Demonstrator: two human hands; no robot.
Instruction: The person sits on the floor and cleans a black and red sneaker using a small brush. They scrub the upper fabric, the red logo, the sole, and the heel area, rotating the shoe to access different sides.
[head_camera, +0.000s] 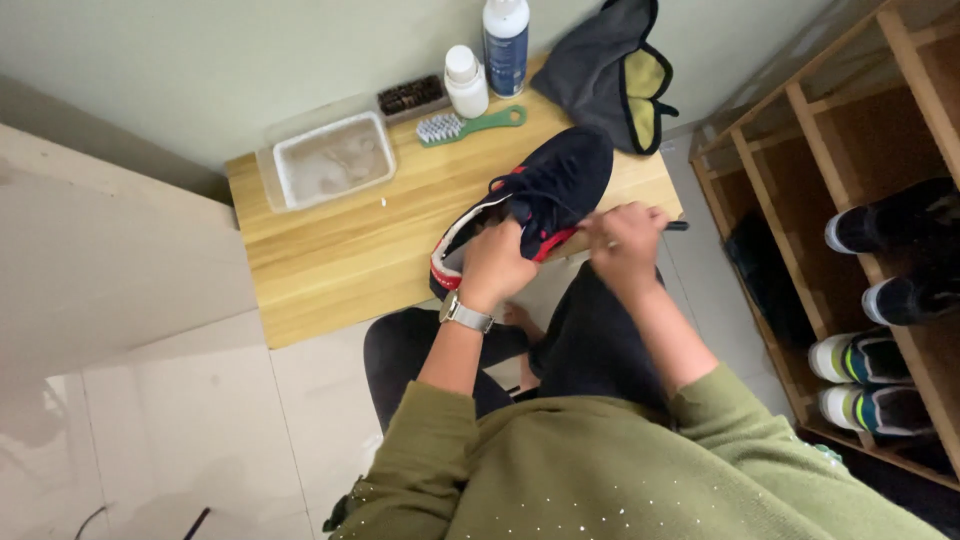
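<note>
**Lace work on a dark sneaker at a low wooden table**

Resting at the near edge of the wooden table (330, 260) is a dark navy sneaker (545, 190) with a white sole and red trim, toe pointing away, heel toward the person. The left hand (495, 262), a silver watch (466, 313) on its wrist, is clenched around the heel and collar, seemingly to steady the shoe. The right hand (625, 245) is pinched shut on a black lace (672, 226), drawn taut out to the side, its tip poking past the fingers. Holding the shoe close to the table edge appears to keep it within easy reach above the knees.

Farther back sit a clear tub (335, 160) of cloudy water, a green-handled brush (470, 124), a dark bristle brush (412, 96), a small white bottle (466, 82) and a taller white bottle (506, 32), with a grey and yellow cloth (610, 70) draped at the corner. A wooden shoe rack (800, 150) to the right holds several sneakers.
</note>
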